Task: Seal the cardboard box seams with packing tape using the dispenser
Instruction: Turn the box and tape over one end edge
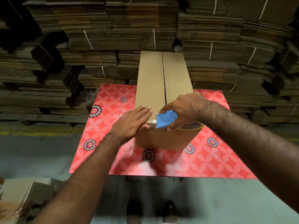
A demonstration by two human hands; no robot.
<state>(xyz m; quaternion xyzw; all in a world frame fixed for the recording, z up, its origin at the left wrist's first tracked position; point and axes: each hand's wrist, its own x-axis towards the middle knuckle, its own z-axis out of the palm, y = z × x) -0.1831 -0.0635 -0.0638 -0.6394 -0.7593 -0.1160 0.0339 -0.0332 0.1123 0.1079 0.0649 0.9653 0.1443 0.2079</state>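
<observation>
Many flattened cartons [113, 21] behind red table [218, 159]

Packing warehouse or carton storeroom. Flattened cartons [100, 38] stacked high, bundled with white straps [154, 38], fill the whole 9-to-3 o'clock background. Bare concrete floor [210, 199]. More cardboard [19, 196] at 8 o'clock. Red floral-covered bench [210, 159] at centre.

Dim, soft, warped wide-angle edges
</observation>
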